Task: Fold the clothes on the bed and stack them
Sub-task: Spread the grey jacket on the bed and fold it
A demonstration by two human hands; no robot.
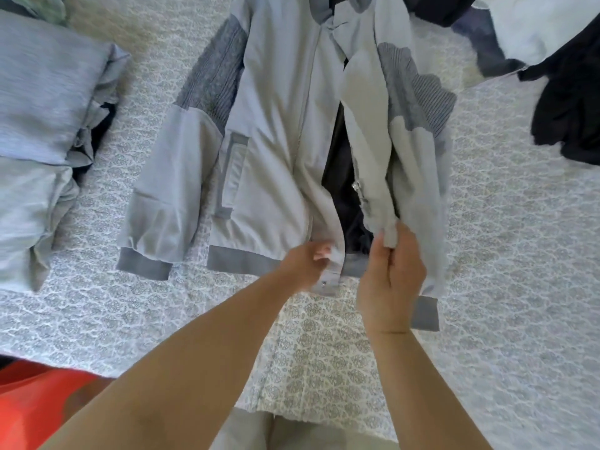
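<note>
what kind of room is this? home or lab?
Most likely a home bedroom: the work surface is a bed with a patterned quilted bedspread, a grey jacket is spread on it, folded grey clothes are stacked at the left and dark unfolded clothes are heaped at the right.

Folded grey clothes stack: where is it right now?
Head view: the folded grey clothes stack lies at the frame's left edge on the patterned bedspread, left of the light grey zip jacket.

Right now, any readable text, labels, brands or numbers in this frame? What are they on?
None readable.
Grey jacket: no visible print, tag or logo.
Folded grey stack: no text.
Dark clothes pile: no text.
Bedspread: repeating ornamental pattern only, no letters.
</note>
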